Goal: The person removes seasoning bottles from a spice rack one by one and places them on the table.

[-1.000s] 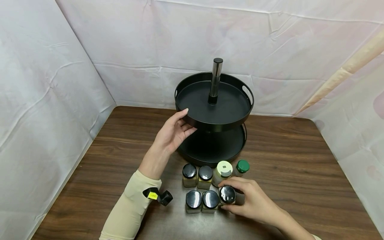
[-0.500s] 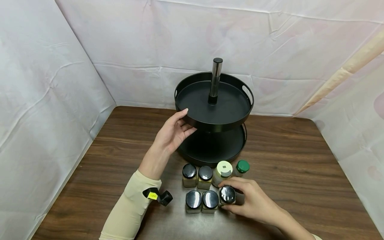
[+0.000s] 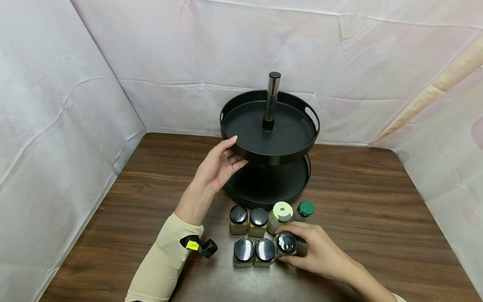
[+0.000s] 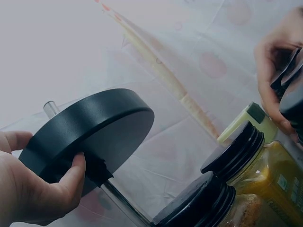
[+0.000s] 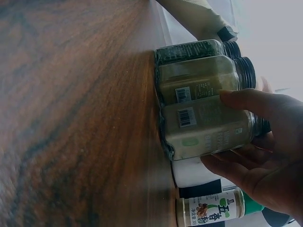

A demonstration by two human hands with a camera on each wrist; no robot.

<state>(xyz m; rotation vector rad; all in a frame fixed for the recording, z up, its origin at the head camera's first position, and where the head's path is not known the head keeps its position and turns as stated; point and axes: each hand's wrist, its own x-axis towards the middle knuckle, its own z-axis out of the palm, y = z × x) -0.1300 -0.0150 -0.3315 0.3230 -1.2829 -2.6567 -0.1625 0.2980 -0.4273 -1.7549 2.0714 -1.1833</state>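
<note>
My left hand (image 3: 216,168) grips the front left rim of the upper tray (image 3: 288,136) of a black two-tier stand, thumb over the edge and fingers beneath. In the left wrist view the tray's underside (image 4: 123,130) and the pinching thumb and finger show. My right hand (image 3: 320,253) holds a square glass spice jar (image 3: 286,243) by its sides below the black lid. The right wrist view shows this jar (image 5: 206,130) standing on the table against another jar (image 5: 194,80), with thumb and fingers around it.
Two black-lidded jars (image 3: 265,250) stand left of the held one. Behind are two more black-lidded jars (image 3: 238,220), a pale-green-lidded jar (image 3: 282,213) and a green-capped bottle (image 3: 305,209). The lower tray (image 3: 264,188) lies just beyond them. White cloth (image 3: 170,54) hangs around the brown table (image 3: 377,209).
</note>
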